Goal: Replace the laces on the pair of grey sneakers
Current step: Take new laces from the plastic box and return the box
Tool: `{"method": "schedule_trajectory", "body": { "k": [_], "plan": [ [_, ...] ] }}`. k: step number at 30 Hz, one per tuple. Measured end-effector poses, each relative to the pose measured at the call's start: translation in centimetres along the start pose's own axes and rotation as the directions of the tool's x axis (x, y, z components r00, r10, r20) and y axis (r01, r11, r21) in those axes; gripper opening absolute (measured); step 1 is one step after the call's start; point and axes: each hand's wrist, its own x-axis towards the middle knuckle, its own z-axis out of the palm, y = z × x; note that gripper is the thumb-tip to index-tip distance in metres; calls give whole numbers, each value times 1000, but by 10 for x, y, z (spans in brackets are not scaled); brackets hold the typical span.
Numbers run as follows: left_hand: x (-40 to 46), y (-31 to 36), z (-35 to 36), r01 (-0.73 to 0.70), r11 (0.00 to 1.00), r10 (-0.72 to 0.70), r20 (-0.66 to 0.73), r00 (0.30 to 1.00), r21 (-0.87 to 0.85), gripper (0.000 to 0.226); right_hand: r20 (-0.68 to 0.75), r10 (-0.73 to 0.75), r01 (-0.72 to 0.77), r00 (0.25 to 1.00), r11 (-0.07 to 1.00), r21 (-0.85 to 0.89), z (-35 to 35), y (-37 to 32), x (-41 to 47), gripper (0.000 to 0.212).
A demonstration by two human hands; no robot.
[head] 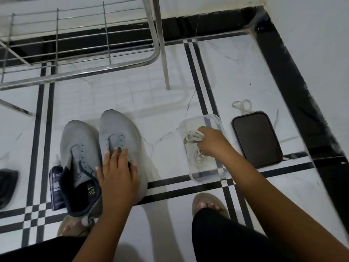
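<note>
L hand (118, 169) flat, fingers spread on rt sneaker (120, 133) (unlaced); R hand (212, 141) pinching white lace (192, 136) in clear tub (215, 118).

Single head-worn view, steeply downward, close over the tiled floor (170, 103).

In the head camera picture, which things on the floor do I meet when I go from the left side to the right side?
Dark bottle → left grey sneaker → right grey sneaker under the left hand → clear container with white laces, right hand → dark phone.
</note>
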Motion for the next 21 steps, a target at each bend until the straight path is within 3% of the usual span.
{"method": "schedule_trajectory", "body": {
  "k": [3,5,7,9,11,13,15,17,19,21],
  "plan": [
    [1,0,0,10,998,-11,-15,1000,-59,42,72,-105,71,992,926,370,-31,-34,-31,14],
    [2,-1,0,2,996,-4,-23,1000,-87,44,226,-215,77,950,863,499,-36,-62,-50,15],
    [4,-3,-2,-12,993,9,-24,1000,-119,43,402,-225,42,887,908,416,-17,-82,-47,16],
    [5,-4,-3,-8,987,2,-33,999,-162,39,465,-158,66,871,976,207,15,-94,-37,20],
    [7,-4,-5,1,982,-13,-61,998,-187,36,388,-137,123,911,991,61,41,-95,-33,29],
    [7,1,-6,0,981,-20,-103,995,-195,32,332,-171,148,928,985,93,45,-90,-38,45],
    [6,8,-9,-20,971,-14,-140,990,-238,30,308,-177,83,935,951,297,28,-82,-42,50],
    [2,23,-14,-75,941,30,-138,990,-331,30,262,-129,-46,956,818,574,-4,-67,-42,28],
    [-5,45,-15,-160,901,137,-87,987,-403,29,70,16,-62,997,675,735,-40,-33,-40,3],
    [-10,64,-9,-247,876,269,-4,963,-415,29,-193,233,-39,953,727,685,-63,18,-32,13]
  ]
}}
